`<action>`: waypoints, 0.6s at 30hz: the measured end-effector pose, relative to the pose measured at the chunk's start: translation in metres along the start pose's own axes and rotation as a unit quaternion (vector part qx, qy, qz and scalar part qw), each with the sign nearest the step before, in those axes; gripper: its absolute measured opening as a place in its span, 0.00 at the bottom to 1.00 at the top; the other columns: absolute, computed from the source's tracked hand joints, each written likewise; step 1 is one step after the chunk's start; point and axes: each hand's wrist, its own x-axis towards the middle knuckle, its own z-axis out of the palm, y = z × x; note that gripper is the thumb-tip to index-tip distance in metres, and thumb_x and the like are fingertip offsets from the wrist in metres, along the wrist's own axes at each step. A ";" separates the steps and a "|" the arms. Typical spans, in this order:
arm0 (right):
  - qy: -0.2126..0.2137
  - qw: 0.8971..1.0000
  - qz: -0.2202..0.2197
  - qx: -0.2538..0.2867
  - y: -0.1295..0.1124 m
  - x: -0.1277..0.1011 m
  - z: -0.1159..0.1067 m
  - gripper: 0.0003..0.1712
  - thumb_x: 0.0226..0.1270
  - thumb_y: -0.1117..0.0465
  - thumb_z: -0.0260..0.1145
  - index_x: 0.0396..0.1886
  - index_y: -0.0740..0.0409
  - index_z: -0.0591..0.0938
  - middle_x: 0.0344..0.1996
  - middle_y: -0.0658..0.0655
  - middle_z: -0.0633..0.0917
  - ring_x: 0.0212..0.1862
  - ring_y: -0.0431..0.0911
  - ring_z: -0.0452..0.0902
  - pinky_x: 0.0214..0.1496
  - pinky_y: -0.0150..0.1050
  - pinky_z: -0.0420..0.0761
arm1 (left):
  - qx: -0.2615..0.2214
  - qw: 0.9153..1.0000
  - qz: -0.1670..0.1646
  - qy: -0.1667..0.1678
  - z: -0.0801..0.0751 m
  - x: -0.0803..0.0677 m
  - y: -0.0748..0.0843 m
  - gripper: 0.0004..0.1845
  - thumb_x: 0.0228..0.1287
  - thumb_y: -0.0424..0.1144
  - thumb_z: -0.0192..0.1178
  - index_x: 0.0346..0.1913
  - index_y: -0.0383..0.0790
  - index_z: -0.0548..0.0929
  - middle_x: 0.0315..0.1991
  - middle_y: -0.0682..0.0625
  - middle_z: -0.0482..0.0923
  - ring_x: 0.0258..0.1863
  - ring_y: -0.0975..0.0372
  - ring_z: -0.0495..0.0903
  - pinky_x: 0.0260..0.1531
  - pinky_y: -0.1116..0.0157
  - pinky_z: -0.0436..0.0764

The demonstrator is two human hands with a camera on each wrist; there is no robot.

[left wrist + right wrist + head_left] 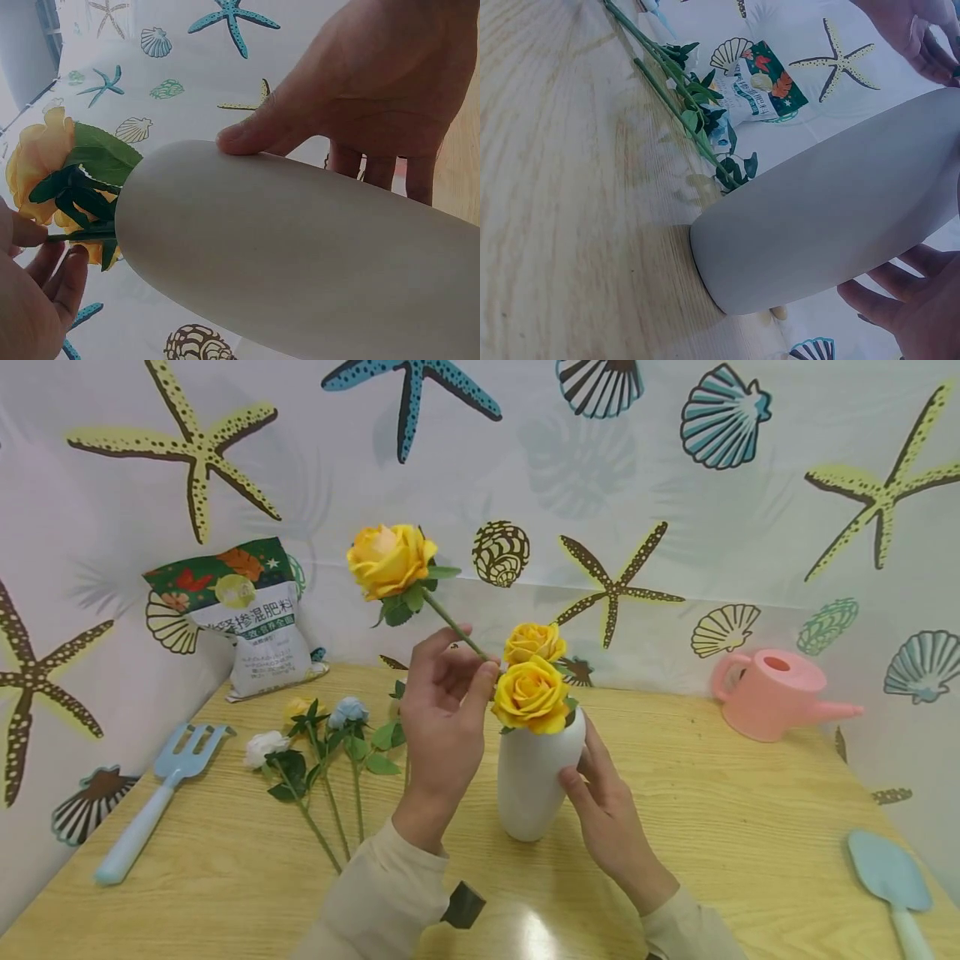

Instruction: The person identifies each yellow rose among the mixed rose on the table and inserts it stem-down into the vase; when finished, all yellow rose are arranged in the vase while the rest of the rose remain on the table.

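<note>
One ruffled yellow rose (392, 560) with slender green stem (442, 610), upper centre-left, is pinched in your left hand (444, 727) | stem slants down-right toward the smooth white rounded vase (528, 785), mid-frame, its mouth just lower right of those fingers | your right hand (609, 810) grips the vase's side

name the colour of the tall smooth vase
The tall smooth vase is white, best seen in the head view.

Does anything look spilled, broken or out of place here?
Nothing stands out. The left hand pinches a yellow rose by its stem, the right hand holds the white vase with two roses in it, the pink watering can stands upright, and no spill or breakage shows.
</note>
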 end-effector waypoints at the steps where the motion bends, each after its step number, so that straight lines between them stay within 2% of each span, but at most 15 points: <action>1: 0.000 1.000 -0.002 0.000 0.000 0.000 0.000 0.38 0.82 0.60 0.52 0.82 0.31 0.49 0.78 0.60 0.63 0.75 0.62 0.63 0.67 0.66 0.72 | 0.013 1.000 -0.011 -0.005 0.000 0.000 0.000 0.17 0.68 0.24 0.60 0.58 0.29 0.74 0.38 0.38 0.81 0.39 0.60 0.84 0.45 0.68 0.85; 7: 0.000 1.000 -0.011 0.001 0.000 0.000 0.000 0.38 0.82 0.60 0.52 0.82 0.31 0.49 0.78 0.58 0.62 0.75 0.62 0.63 0.66 0.66 0.73 | 0.072 0.996 -0.045 -0.040 -0.002 0.002 -0.003 0.08 0.67 0.26 0.63 0.47 0.29 0.80 0.36 0.37 0.84 0.34 0.53 0.84 0.40 0.70 0.84; 13: -0.002 1.000 -0.006 0.002 0.000 0.000 0.000 0.38 0.82 0.60 0.52 0.82 0.30 0.48 0.78 0.59 0.62 0.75 0.62 0.63 0.66 0.67 0.73 | 0.114 0.987 -0.088 -0.075 -0.005 0.003 -0.003 0.08 0.65 0.26 0.65 0.45 0.32 0.85 0.39 0.40 0.86 0.41 0.53 0.84 0.43 0.68 0.81; 15: -0.002 1.000 -0.003 0.002 -0.001 0.000 0.001 0.38 0.82 0.60 0.52 0.82 0.31 0.48 0.78 0.60 0.62 0.75 0.62 0.63 0.66 0.67 0.73 | 0.126 0.984 -0.091 -0.084 -0.005 0.003 -0.004 0.09 0.64 0.26 0.64 0.46 0.33 0.85 0.41 0.40 0.87 0.43 0.53 0.84 0.42 0.67 0.80; 18: -0.002 1.000 0.000 0.002 -0.001 0.000 0.001 0.38 0.82 0.60 0.52 0.82 0.31 0.48 0.78 0.61 0.62 0.75 0.62 0.63 0.66 0.67 0.73 | 0.141 0.982 -0.073 -0.098 -0.005 0.002 -0.006 0.12 0.62 0.24 0.64 0.48 0.34 0.84 0.41 0.40 0.87 0.42 0.52 0.84 0.41 0.65 0.80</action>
